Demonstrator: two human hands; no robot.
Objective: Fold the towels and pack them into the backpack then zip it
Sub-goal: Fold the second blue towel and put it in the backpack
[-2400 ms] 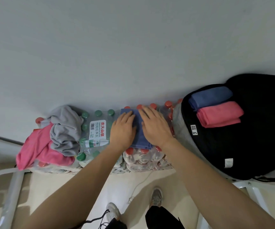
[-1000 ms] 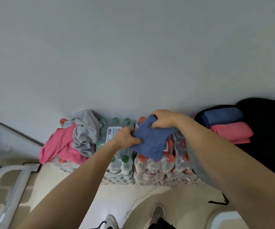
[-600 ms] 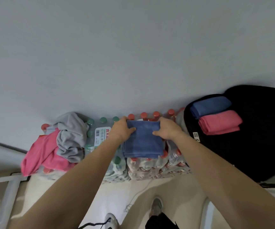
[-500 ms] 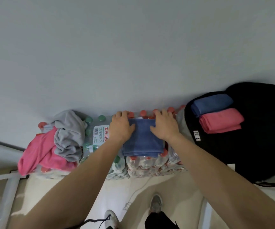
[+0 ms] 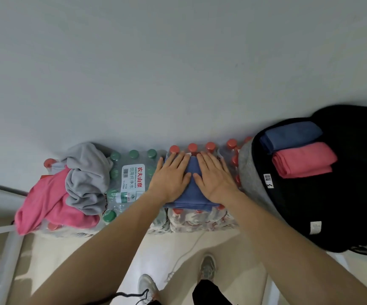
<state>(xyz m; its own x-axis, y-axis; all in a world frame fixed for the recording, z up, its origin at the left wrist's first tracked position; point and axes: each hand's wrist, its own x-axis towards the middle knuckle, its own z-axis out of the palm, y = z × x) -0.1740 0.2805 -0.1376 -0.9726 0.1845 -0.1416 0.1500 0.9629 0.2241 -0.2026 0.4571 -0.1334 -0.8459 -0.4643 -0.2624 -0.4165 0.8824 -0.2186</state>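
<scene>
On top of the red-capped bottle pack, seen from the head camera, the blue towel lies folded into a compact pad with its layered edges facing me. My left hand and right hand both rest flat on it, side by side. My fingers are straight and spread toward the wall, released rather than clenched. They press the cloth down and grasp nothing.

My palms cover most of the pad, so I cannot say for sure which way its long axis runs. What shows looks close to square.

The relation that matters is sideways. The backpack lies open to my right, just beside the bottle pack, with its mouth facing up. My right hand is the nearer one to it. Inside, toward the far end, a folded blue towel and a folded pink towel already lie touching, their long axes running across the bag. The space nearer me in the bag looks free, so I judge the pad should travel rightward and land there, turned to match them.

To my left, a gray towel and a pink towel sit crumpled on the green-capped bottle pack, not yet folded. The zip is not closed.
</scene>
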